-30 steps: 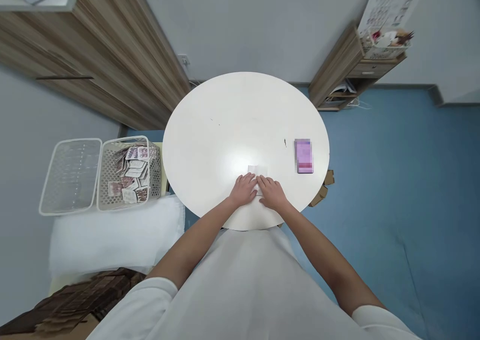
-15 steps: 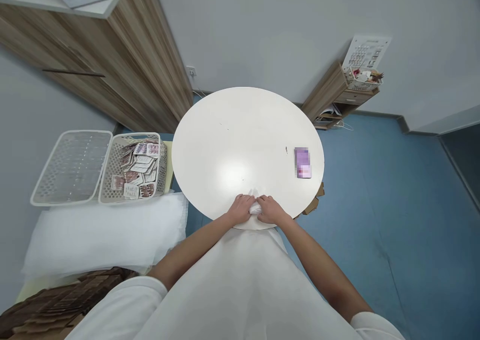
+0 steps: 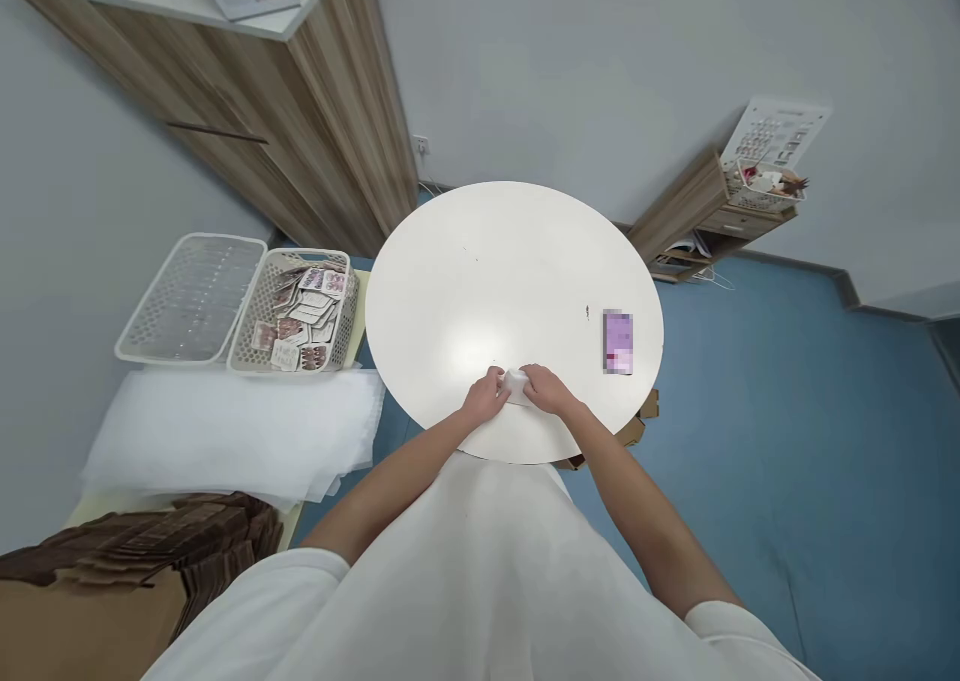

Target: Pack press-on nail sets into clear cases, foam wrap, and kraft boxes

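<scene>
A small bundle in thin white wrapping (image 3: 517, 386) lies between my hands at the near edge of the round white table (image 3: 510, 251). My left hand (image 3: 485, 397) has its thumb and fingers curled at the bundle's left side. From the right, my right hand (image 3: 547, 390) grips the other side, fingers bent over it. What is inside the wrapping cannot be seen. Farther right on the table lies a purple and pink pack (image 3: 618, 343), its print blurred.
Left of the table, a white perforated basket (image 3: 238, 346) holds several printed packets, its lid (image 3: 191, 296) open. In front of it lie white foam-like sheets (image 3: 232, 426) and folded brown cardboard (image 3: 150, 551). A wooden cabinet (image 3: 300, 131) and a small shelf unit (image 3: 690, 211) stand behind.
The white wrapping was crumpled under both hands and now looks like a compact bundle. My hands have parted slightly around it. The whole view has shifted, so the scene sits farther right.
</scene>
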{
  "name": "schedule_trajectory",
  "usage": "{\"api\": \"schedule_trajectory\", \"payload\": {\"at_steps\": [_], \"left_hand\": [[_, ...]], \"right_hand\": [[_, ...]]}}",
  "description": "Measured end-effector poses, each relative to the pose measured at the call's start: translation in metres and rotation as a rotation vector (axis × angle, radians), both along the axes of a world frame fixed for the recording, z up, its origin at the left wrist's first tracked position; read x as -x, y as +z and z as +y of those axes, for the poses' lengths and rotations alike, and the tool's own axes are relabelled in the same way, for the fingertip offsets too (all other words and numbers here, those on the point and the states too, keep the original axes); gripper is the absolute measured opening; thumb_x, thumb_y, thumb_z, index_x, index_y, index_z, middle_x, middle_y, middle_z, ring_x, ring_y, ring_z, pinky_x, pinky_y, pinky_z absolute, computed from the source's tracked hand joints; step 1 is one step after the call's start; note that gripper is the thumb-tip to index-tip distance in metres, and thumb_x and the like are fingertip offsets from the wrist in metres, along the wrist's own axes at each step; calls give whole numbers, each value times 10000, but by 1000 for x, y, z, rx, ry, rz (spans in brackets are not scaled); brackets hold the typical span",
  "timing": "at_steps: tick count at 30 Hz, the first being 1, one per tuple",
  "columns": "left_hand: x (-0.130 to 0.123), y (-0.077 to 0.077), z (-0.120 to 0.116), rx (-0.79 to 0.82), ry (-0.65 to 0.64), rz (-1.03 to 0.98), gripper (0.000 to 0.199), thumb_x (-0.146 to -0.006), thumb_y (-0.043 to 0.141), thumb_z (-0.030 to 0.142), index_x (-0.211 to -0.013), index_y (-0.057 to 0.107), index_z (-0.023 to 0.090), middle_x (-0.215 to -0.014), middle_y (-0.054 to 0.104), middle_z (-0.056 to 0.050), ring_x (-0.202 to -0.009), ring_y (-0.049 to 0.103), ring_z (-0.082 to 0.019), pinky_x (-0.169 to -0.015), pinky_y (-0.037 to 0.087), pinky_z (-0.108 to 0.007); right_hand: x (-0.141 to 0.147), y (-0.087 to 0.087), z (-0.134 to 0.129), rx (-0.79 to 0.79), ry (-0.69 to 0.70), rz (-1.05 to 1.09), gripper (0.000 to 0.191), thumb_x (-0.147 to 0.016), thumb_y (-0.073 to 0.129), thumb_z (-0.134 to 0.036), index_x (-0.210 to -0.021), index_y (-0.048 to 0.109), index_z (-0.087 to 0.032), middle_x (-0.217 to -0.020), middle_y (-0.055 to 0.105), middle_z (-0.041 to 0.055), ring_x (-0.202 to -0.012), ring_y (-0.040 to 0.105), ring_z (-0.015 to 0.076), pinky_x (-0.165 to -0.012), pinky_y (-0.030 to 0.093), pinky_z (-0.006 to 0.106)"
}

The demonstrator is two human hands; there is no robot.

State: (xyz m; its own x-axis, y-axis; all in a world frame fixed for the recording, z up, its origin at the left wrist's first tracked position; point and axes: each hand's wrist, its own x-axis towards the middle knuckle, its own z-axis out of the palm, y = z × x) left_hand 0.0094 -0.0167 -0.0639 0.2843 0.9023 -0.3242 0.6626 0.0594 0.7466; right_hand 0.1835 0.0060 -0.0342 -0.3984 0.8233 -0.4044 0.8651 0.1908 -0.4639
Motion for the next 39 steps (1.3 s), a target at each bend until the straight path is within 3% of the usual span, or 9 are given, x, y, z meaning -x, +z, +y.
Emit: {"api": "schedule_trajectory", "payload": {"at_steps": [3, 6, 11, 15, 17, 20, 24, 34, 39], "left_hand": [[-6, -2, -3, -66, 80, 25, 461, -764, 509, 241, -1192, 345, 194, -1089, 519, -87, -891, 558, -190, -757, 456, -336], [-11, -4, -6, -111, 47, 55, 421, -763, 498, 197, -1170, 391, 198, -1136, 469, -94, -877, 553, -185, -750, 463, -340], [-13, -8, -10, -76, 85, 82, 324, -780, 470, 196, -1103, 458, 198, -1061, 485, -78, -807, 543, -164, -723, 468, -328], [-14, -8, -12, -51, 176, 43, 326, -765, 494, 200, -1091, 477, 200, -996, 497, -64, -771, 532, -144, -740, 464, -316], [-16, -7, -14, -31, 259, 38, 363, -744, 529, 207, -1102, 471, 195, -992, 500, -63, -761, 533, -137, -737, 462, -312], [-19, -5, -17, 48, 424, 34, 432, -708, 592, 244, -1112, 456, 178, -959, 531, -62, -727, 547, -130, -719, 464, -310], [-21, -3, -22, 154, 550, -52, 339, -703, 615, 278, -1008, 511, 174, -846, 588, -43, -718, 574, -128, -717, 475, -294], [-13, -6, -30, 37, 496, -140, 171, -731, 583, 205, -899, 606, 181, -820, 647, -35, -729, 606, -129, -734, 501, -293], [11, -12, -26, 1, 571, -181, 271, -758, 538, 193, -1025, 583, 171, -977, 615, -74, -864, 593, -154, -772, 505, -317]], "right_hand": [[2, -10, -1, -82, -52, -23, 378, -836, 312, -181, -1191, 443, -195, -1046, 538, 88, -938, 460, 218, -760, 374, 328], [5, -22, -4, -149, -142, -17, 360, -841, 325, -183, -1163, 482, -216, -1101, 509, 98, -974, 440, 236, -767, 373, 346], [7, -35, -22, -237, -441, 148, 316, -834, 362, -243, -1116, 502, -215, -1168, 457, 95, -1049, 418, 242, -807, 379, 362], [5, -37, -43, -136, -765, 308, 377, -784, 436, -415, -1085, 473, -191, -1050, 513, 92, -932, 504, 215, -723, 422, 328], [5, -38, -49, -65, -830, 336, 390, -737, 484, -448, -1029, 487, -190, -975, 546, 77, -859, 532, 207, -682, 425, 321], [5, -39, -53, -27, -841, 380, 313, -707, 516, -414, -937, 513, -200, -937, 576, 53, -771, 552, 185, -680, 425, 323], [7, -38, -55, 34, -895, 495, 241, -715, 503, -359, -905, 525, -211, -933, 610, 30, -667, 573, 145, -660, 437, 304], [10, -35, -57, 36, -871, 520, 299, -725, 475, -350, -965, 564, -196, -922, 645, 59, -734, 607, 175, -701, 457, 323], [42, -32, -44, 98, -858, 544, 363, -722, 479, -349, -1040, 555, -190, -1012, 624, 73, -828, 589, 187, -755, 468, 341]]}}
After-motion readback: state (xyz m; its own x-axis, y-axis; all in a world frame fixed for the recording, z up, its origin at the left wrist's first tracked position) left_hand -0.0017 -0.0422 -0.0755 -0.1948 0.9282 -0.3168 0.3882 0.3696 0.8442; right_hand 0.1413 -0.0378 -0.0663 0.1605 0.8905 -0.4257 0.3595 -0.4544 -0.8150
